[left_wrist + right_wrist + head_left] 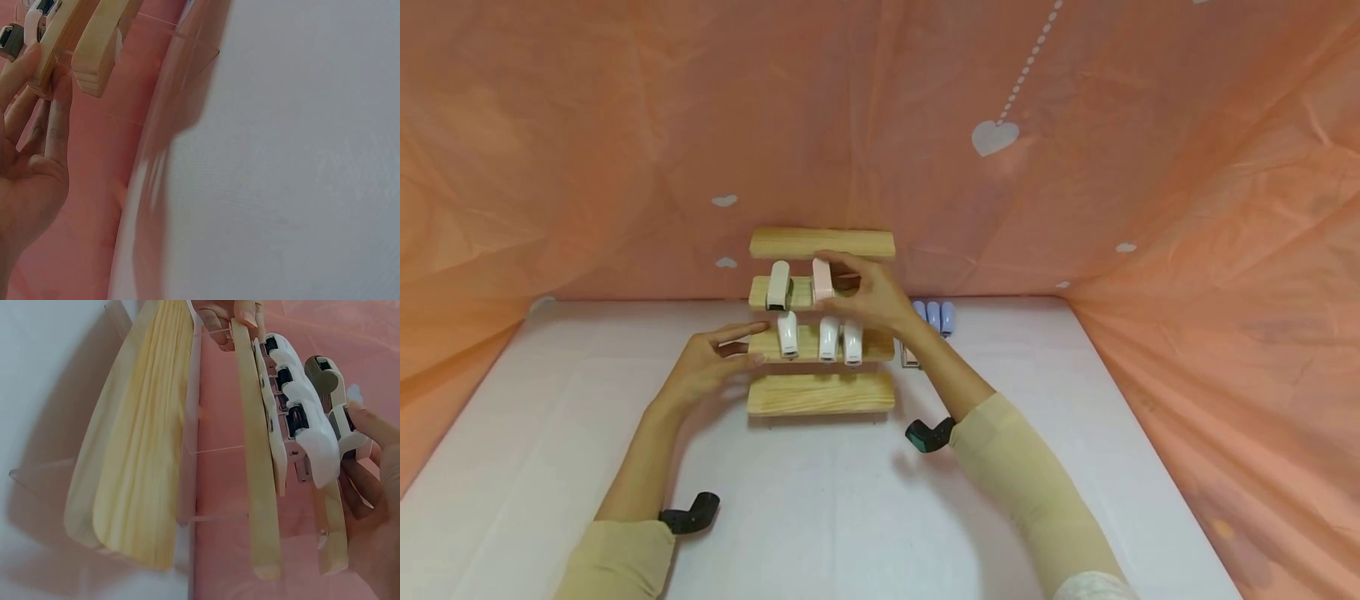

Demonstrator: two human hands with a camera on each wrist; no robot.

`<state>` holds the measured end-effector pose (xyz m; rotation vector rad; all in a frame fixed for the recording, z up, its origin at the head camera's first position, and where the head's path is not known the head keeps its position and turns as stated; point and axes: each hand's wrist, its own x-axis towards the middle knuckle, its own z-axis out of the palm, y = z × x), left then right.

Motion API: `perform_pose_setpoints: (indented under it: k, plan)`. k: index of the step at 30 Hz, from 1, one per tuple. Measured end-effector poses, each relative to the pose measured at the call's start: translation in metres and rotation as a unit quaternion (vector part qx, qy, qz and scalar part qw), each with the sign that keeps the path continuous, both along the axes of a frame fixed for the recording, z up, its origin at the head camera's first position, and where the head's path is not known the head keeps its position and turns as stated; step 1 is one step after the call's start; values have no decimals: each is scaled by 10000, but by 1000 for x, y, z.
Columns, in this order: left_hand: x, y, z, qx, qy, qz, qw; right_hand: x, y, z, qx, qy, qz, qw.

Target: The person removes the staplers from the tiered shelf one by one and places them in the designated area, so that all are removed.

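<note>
A wooden tiered shelf (820, 395) stands against the back cloth, its boards on clear supports. My left hand (702, 367) grips the left end of its second board from the bottom; in the left wrist view, thumb and fingers lie on both sides of the board end (49, 69). With my right hand (874, 293) I pinch a pale pink stapler (822, 280) at the board above. Left of it, a grey-green stapler (778, 282) stands on that same board. White staplers (320, 447) stand on the board below, one apart from the other two.
Several lilac staplers (933, 316) lie on the white tabletop (820, 500), right of the shelf and partly behind my right forearm. A small framed item (910, 357) is near them. Orange cloth (647, 150) hangs behind and at both sides.
</note>
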<state>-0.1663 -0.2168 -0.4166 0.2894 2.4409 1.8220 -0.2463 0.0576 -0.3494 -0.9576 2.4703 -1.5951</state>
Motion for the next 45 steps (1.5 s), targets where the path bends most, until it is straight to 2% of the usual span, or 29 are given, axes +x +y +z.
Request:
perform_pose_setpoints:
  k: [6,10,13,19,22,33,37,45]
  plan:
    - [0,1,1,-201,-45,52,9998,1,11,4,-97,-210,-16,9997]
    - [-2,1,1,-211,47,26,9998,1,21,7,-155,-101,-89,9998]
    - [-3,1,1,-189,88,24,9998,0,28,8,-17,26,-198,9998]
    - [-2,1,1,-171,97,20,9998,1,43,8,14,-314,-219,9993]
    - [-1,1,1,-130,118,13,9998,1,52,9,61,-322,-287,9991]
    - [-1,1,1,28,83,24,10000,2,82,0,-4,-315,-476,9984]
    - [-3,3,0,-60,136,14,9999,3,92,-2,-14,-283,-534,9982]
    - [2,3,0,-296,-37,35,9996,6,109,-10,-173,-451,-486,9976]
